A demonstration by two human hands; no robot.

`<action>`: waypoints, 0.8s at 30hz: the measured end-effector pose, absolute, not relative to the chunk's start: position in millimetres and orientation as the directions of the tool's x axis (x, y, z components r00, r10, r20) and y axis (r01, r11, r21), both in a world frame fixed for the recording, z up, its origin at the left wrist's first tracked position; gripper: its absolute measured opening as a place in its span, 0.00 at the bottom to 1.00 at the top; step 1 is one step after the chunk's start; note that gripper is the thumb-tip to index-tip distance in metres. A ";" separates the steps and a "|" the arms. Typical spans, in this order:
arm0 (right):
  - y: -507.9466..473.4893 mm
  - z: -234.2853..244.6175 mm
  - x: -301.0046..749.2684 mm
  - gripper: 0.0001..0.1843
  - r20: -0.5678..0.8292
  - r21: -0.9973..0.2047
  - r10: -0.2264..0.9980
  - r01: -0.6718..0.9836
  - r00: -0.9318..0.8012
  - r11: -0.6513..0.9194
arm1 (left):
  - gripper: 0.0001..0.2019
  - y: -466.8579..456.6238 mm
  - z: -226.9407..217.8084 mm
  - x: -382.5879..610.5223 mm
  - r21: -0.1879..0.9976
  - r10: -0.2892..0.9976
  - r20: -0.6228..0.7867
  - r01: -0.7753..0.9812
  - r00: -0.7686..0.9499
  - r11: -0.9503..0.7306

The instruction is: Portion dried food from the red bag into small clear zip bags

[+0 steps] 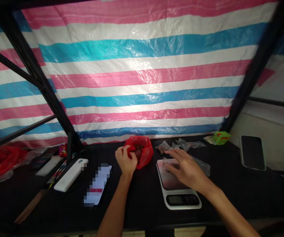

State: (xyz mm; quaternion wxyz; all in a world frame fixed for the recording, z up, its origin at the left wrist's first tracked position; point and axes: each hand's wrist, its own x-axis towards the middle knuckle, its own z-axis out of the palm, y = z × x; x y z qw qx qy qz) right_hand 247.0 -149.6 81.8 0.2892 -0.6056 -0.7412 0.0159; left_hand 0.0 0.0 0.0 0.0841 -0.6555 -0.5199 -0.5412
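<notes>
Red plastic bag (142, 154) is gripped at its gathered rim by the closed left hand (126, 161) on a black desk (240, 200), with dark brown pieces (138, 152) visible inside it. The right hand (187, 168) is held open, fingers spread, and is laid over a small clear packet (170, 163) on the platform of a digital scale (175, 197), which stands just beside the red bag. The scale's display (182, 199) cannot be read. More clear packets (163, 147) are scattered behind the scale, near the far edge of the desk. To the left, a white power bank (70, 175) is placed near a flat object (97, 184) whose face is blurred out, and a wooden stick (30, 206) is seen near the front edge. A second red bag (1, 161) is bunched at far left, beyond a black metal frame (33, 75). A green box (221, 137) is set toward the far right, with a dark-screened phone (252, 153) further right. A pink, white and blue striped tarpaulin (142, 75) is hung behind the desk.
</notes>
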 end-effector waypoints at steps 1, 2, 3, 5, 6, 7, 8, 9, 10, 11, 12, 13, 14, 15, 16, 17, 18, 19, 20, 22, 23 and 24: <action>-139.4 81.8 254.6 0.26 0.363 -0.371 0.926 0.896 -0.101 0.243 | 0.13 -1.3 -0.1 1.5 0.428 0.566 0.814 0.792 -0.128 -0.436; -132.1 79.5 260.5 0.29 0.315 -0.374 0.943 0.899 -0.107 0.227 | 0.13 -2.8 0.1 3.2 0.408 0.541 0.831 0.803 -0.130 -0.433; -127.4 75.7 264.7 0.32 0.278 -0.373 0.954 0.902 -0.114 0.216 | 0.13 -4.5 0.5 5.2 0.393 0.517 0.846 0.807 -0.129 -0.441; -123.1 67.9 268.6 0.34 0.236 -0.376 0.963 0.902 -0.130 0.214 | 0.12 -8.6 2.3 10.2 0.371 0.476 0.871 0.799 -0.122 -0.474; -122.5 65.2 269.1 0.34 0.224 -0.381 0.965 0.899 -0.138 0.217 | 0.12 -11.1 3.7 13.2 0.362 0.459 0.881 0.786 -0.113 -0.501; -122.4 63.6 269.1 0.35 0.210 -0.389 0.967 0.895 -0.146 0.219 | 0.12 -14.0 5.3 16.5 0.352 0.442 0.891 0.769 -0.101 -0.534; -122.4 63.0 268.9 0.35 0.192 -0.401 0.970 0.890 -0.151 0.218 | 0.12 -17.2 7.0 20.1 0.341 0.426 0.901 0.748 -0.087 -0.569; -122.5 63.3 268.7 0.35 0.171 -0.411 0.973 0.886 -0.155 0.213 | 0.12 -20.6 8.6 24.0 0.327 0.410 0.909 0.724 -0.067 -0.607; -122.6 64.1 268.7 0.35 0.151 -0.417 0.976 0.885 -0.157 0.207 | 0.12 -23.9 10.0 27.9 0.310 0.395 0.918 0.699 -0.043 -0.645; -122.7 65.0 269.0 0.36 0.133 -0.421 0.978 0.885 -0.158 0.200 | 0.13 -26.9 11.1 31.7 0.291 0.381 0.924 0.673 -0.014 -0.680; -122.7 65.9 269.6 0.36 0.117 -0.424 0.980 0.885 -0.158 0.194 | 0.13 -29.5 11.7 35.4 0.271 0.369 0.929 0.648 0.016 -0.711; -122.7 66.6 270.3 0.37 0.104 -0.427 0.982 0.885 -0.157 0.187 | 0.13 -31.4 12.0 38.8 0.255 0.361 0.932 0.627 0.044 -0.736; -122.5 67.0 271.1 0.37 0.093 -0.429 0.983 0.885 -0.158 0.182 | 0.13 -32.6 11.9 41.7 0.245 0.357 0.931 0.608 0.069 -0.755; -122.1 67.1 272.1 0.37 0.082 -0.433 0.984 0.884 -0.159 0.179 | 0.13 -33.2 11.5 44.1 0.239 0.357 0.930 0.593 0.089 -0.769; -121.4 67.1 273.0 0.37 0.073 -0.440 0.985 0.881 -0.159 0.175 | 0.13 -33.2 10.9 46.1 0.238 0.361 0.927 0.581 0.104 -0.778; -120.3 67.0 273.9 0.37 0.067 -0.450 0.985 0.876 -0.160 0.173 | 0.12 -32.7 10.2 47.5 0.241 0.368 0.923 0.571 0.117 -0.785; -118.7 66.9 274.7 0.37 0.062 -0.463 0.985 0.869 -0.161 0.171 | 0.12 -32.0 9.5 48.5 0.243 0.374 0.919 0.564 0.127 -0.789; -116.7 66.8 275.4 0.37 0.050 -0.488 0.985 0.857 -0.163 0.166 | 0.12 -31.2 8.9 49.1 0.245 0.378 0.916 0.559 0.135 -0.792; -114.1 66.8 276.0 0.37 0.032 -0.521 0.986 0.839 -0.163 0.155 | 0.12 -30.4 8.4 49.6 0.245 0.381 0.914 0.557 0.141 -0.793; -107.9 66.5 276.5 0.38 -0.006 -0.587 0.986 0.799 -0.164 0.130 | 0.12 -29.0 7.5 49.9 0.245 0.385 0.911 0.561 0.145 -0.790; -104.5 66.1 276.4 0.38 -0.018 -0.615 0.985 0.779 -0.169 0.122 | 0.12 -28.5 7.1 50.0 0.246 0.387 0.911 0.566 0.143 -0.787; -101.2 65.5 276.0 0.38 -0.022 -0.638 0.984 0.761 -0.176 0.121 | 0.12 -28.1 6.7 49.9 0.249 0.390 0.910 0.570 0.138 -0.783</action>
